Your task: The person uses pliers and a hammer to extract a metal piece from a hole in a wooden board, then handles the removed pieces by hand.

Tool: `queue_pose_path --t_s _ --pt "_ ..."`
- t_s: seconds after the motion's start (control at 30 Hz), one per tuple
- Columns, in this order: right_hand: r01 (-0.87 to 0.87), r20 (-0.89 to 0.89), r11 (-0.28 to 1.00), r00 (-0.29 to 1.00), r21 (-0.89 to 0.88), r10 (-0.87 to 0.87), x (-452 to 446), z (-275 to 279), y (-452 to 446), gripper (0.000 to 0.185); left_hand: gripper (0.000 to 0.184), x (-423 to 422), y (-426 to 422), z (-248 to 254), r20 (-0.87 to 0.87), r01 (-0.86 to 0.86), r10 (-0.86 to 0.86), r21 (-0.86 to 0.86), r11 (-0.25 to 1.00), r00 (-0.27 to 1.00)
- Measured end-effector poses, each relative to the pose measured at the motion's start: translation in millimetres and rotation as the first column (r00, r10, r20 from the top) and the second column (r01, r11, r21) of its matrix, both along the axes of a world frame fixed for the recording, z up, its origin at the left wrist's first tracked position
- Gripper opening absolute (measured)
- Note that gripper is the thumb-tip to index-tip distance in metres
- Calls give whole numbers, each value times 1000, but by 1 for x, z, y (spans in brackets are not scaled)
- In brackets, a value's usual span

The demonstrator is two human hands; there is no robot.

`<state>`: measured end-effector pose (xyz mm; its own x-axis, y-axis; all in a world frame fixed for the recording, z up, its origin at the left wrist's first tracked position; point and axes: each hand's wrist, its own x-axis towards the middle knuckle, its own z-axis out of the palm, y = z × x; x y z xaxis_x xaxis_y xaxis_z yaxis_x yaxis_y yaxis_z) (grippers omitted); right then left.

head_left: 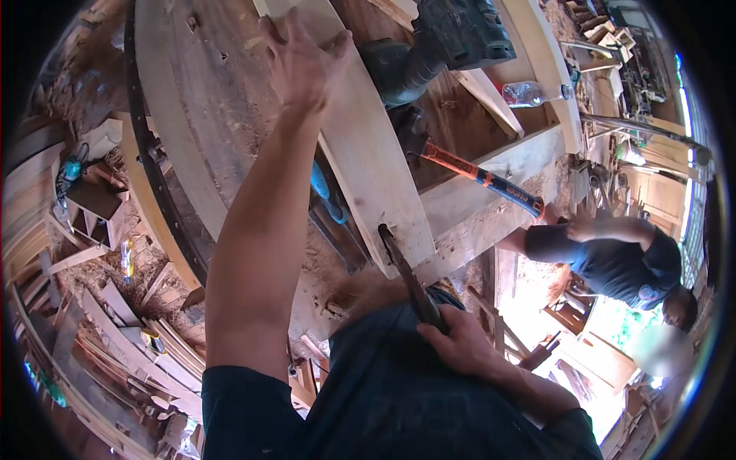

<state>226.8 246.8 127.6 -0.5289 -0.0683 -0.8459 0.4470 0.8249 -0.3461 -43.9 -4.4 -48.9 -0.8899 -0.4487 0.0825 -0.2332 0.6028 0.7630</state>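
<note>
A long pale wooden board [360, 142] runs from the top down to the person's waist, with a dark notch near its lower end. My left hand [301, 65] lies on the board's upper part, fingers spread and slightly blurred. Near the waist, my right hand [458, 337] is wrapped round the handle of a long dark chisel-like tool [410, 280], whose far end reaches the notch. To the right of the board lies a hammer [483, 178] with an orange and black handle. A blue-handled tool [326, 195] is partly hidden under the board's left side.
A dark power tool [452, 46] sits right of the board, with a clear bottle [529, 94] beyond it. Another person [625, 257] in dark clothes is at the right. Curved timber [146, 368] and a teal power tool [71, 169] lie at the left among shavings.
</note>
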Motion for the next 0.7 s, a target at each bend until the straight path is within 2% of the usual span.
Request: queue_pose_path --t_s 0.1,0.2,0.27,0.3,0.37,0.4,0.5,0.6,0.7 --pt "55 71 998 996 10 -56 -1 -7 0 31 88 0 4 -3 -44 -19 17 -46 999 999" --pt "217 -60 976 974 -19 -218 13 -16 0 35 85 -1 3 -2 -84 -52 45 -79 996 995" --pt "140 147 990 980 -31 -134 -6 -18 4 40 87 -1 1 10 -67 -48 46 -30 998 997" --pt "110 252 993 963 -40 -97 -11 -18 6 42 89 -12 -7 3 -53 -40 34 -104 994 998" --pt "105 250 994 963 -7 -100 -11 -19 5 43 93 -44 -28 -16 -28 -24 18 -247 969 999" --pt "98 250 995 963 6 -96 -11 -20 3 44 102 -47 -28 -3 37 -17 17 -8 1000 999" --pt "39 161 997 986 60 -48 -20 2 -13 43 108 -56 -26 -1 113 -81 86 -49 996 990" --pt "48 230 999 972 24 -52 -19 -5 -7 41 113 -56 -18 0 75 -169 175 -83 982 982" --pt "30 175 999 984 26 -34 -16 -10 -7 39 116 -64 -23 -26 -127 -162 147 -118 980 981"
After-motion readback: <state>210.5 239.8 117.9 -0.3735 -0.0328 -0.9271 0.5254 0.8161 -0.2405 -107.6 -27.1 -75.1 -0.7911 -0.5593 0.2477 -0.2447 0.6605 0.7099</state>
